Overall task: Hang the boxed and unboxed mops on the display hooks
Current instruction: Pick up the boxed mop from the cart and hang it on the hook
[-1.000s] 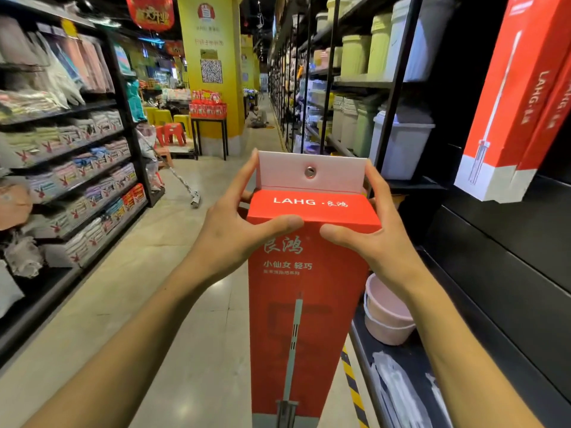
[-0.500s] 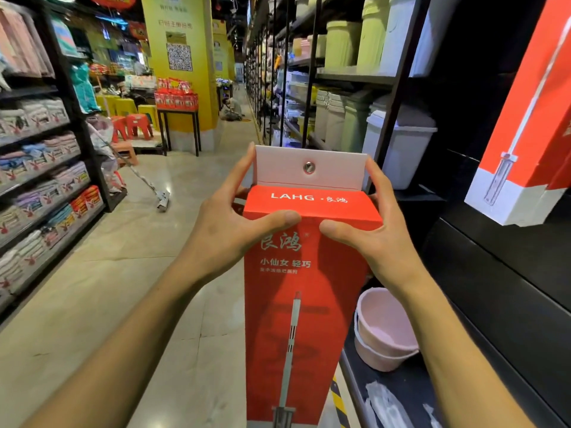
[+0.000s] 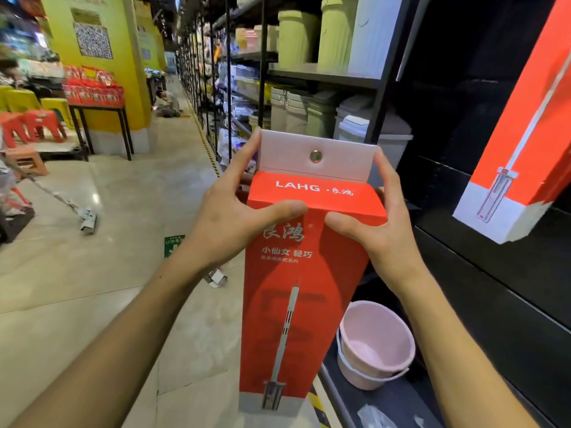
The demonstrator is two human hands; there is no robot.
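A tall red mop box (image 3: 296, 304) stands upright in the middle of the frame, held in the air over the shop floor (image 3: 102, 273) by both of the person's hands. The left hand (image 3: 234, 217) grips the box's upper left corner, its thumb laid across the front just under the top edge and its forefinger reaching up along the left side of the white hang tab (image 3: 315, 159). The right hand (image 3: 375, 230) grips the upper right corner in the same way, thumb on the front, forefinger up beside the tab's right edge. The two thumb tips are close together but apart. The tab stands up from the back of the box top and has a metal eyelet (image 3: 315, 156) in its centre.

At the right of the frame a second red and white mop box (image 3: 519, 149) hangs tilted in front of a black display wall (image 3: 494, 288). Low down, just right of the held box, two pink buckets (image 3: 375, 344) sit nested on a dark bottom shelf (image 3: 395, 406). Behind the tab, shelves hold pale lidded bins (image 3: 312, 115). At the left edge an unboxed mop (image 3: 83, 219) rests its head on the floor, its handle running up out of the frame. A small dark table (image 3: 99, 125) with red packets stands before a yellow pillar (image 3: 102, 50) in the upper left.
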